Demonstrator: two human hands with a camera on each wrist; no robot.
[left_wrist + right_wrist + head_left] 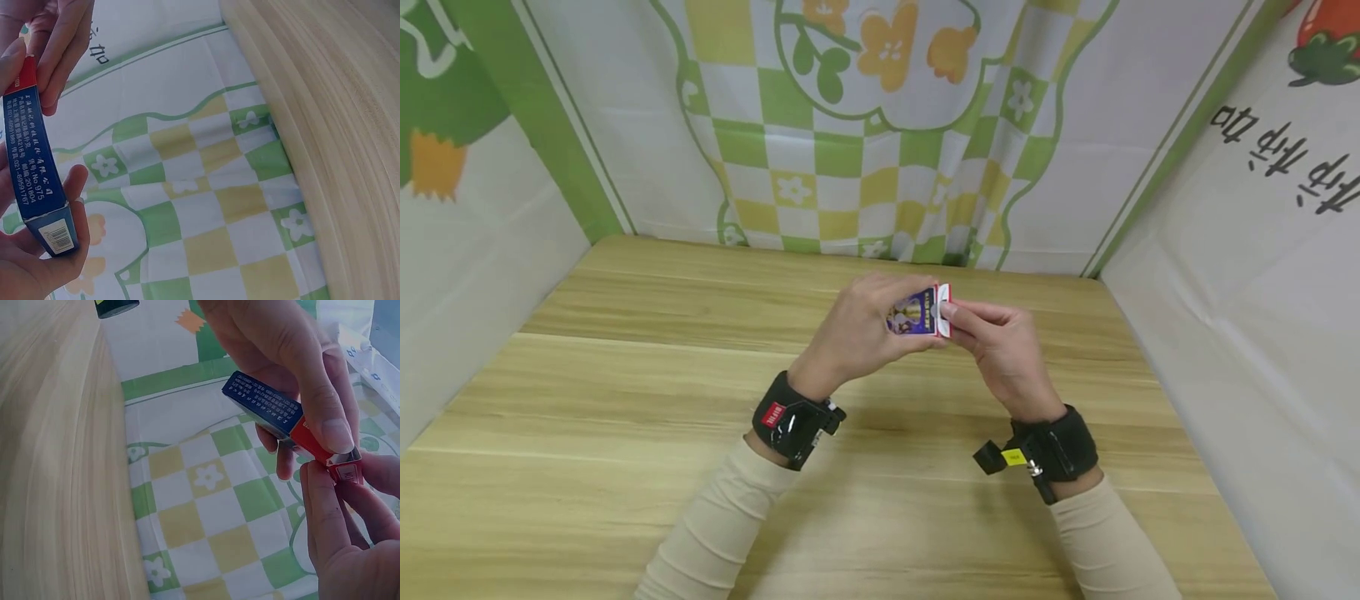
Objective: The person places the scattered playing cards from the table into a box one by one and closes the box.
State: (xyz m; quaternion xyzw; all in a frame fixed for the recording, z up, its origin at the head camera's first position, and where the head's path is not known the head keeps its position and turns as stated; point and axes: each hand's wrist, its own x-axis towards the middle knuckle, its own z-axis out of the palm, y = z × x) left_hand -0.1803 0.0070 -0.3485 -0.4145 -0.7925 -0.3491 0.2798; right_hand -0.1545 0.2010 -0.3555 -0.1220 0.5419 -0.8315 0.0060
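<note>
A small blue and red playing-card box (917, 314) is held up above the wooden table between both hands. My left hand (853, 329) grips it from the left, thumb and fingers along opposite edges. At the box's right end my right hand (1009, 354) pinches the white end flap (944, 310), which stands open. In the left wrist view the box (36, 150) shows a blue side with white print and a barcode end. The right wrist view shows the red end of the box (310, 439) at the fingertips of both hands. The inside of the box is mostly hidden.
Under the hands lies the wooden tabletop (587, 400). A green and yellow checked curtain (820, 158) hangs along the back edge. Pale printed side panels (1240, 275) stand to left and right. Each wrist wears a black camera strap (1060, 446).
</note>
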